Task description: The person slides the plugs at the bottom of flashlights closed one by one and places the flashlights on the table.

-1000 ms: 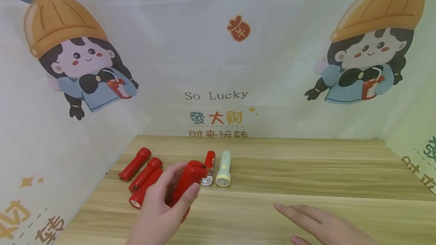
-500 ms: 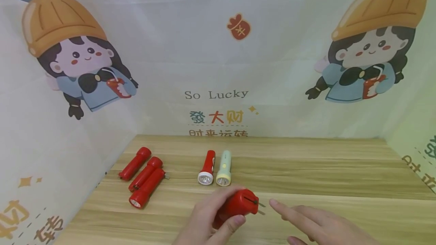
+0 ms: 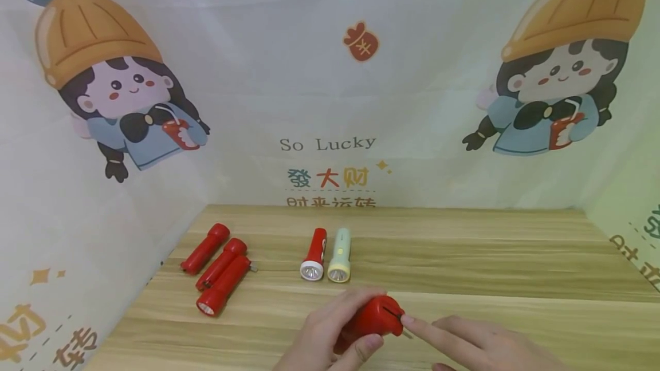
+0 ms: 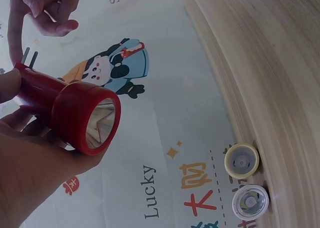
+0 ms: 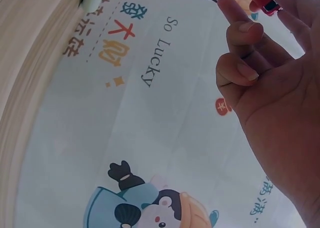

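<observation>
In the head view a red flashlight (image 3: pixel 378 316) is gripped by my left hand (image 3: pixel 327 334), tail end toward the right. In the left wrist view its round lens faces the camera, and two metal plug prongs (image 4: pixel 29 57) stick out at the tail. My right hand (image 3: pixel 471 339) reaches in from the right, its extended index finger touching the tail beside the prongs. The other fingers of the right hand (image 5: pixel 280 82) are loosely bent in the right wrist view, holding nothing. Part of the left palm is hidden behind the flashlight.
Several flashlights lie on the wooden table (image 3: pixel 464 256). Three red ones (image 3: pixel 224 285) are grouped at the left. A red and white one (image 3: pixel 313 256) lies beside a pale green one (image 3: pixel 340 253) near the middle. A printed cloth (image 3: pixel 433 102) stands behind and at the sides.
My left hand has carried the red flashlight rightward and nearer, turning its tail toward the right hand. The right index finger has come into contact with the tail.
</observation>
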Demonstrator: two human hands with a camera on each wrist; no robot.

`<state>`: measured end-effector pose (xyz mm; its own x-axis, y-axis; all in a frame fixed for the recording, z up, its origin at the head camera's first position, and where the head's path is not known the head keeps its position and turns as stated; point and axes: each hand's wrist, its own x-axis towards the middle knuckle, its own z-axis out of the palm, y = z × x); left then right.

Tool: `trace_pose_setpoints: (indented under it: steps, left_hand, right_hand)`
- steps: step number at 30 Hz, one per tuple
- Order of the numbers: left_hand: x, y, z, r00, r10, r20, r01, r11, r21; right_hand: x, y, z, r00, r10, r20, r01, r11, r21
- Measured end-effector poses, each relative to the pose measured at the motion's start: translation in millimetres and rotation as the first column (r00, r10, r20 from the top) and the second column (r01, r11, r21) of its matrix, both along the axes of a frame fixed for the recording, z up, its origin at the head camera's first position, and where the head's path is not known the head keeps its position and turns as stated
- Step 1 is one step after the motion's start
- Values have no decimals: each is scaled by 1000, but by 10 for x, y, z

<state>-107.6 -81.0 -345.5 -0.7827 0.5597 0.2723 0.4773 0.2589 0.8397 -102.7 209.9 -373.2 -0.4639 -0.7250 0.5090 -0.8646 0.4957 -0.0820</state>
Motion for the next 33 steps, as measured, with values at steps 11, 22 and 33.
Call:
trace_pose_setpoints:
  steps: [11,22,33]
  left_hand:
    - [20,-2,-25,998,-14,-59,15,1000,17]
    - [39,8,-4,998,-18,-55,19,1000,11]
    - [36,40,-31,998,-45,-32,45,999,-21]
  right_hand:
    - [29,-121,30,992,121,-40,-126,978,-168]
    - [37,-95,10,990,134,39,-126,980,-157]
    - [49,-109,-6,991,107,78,-97,988,-122]
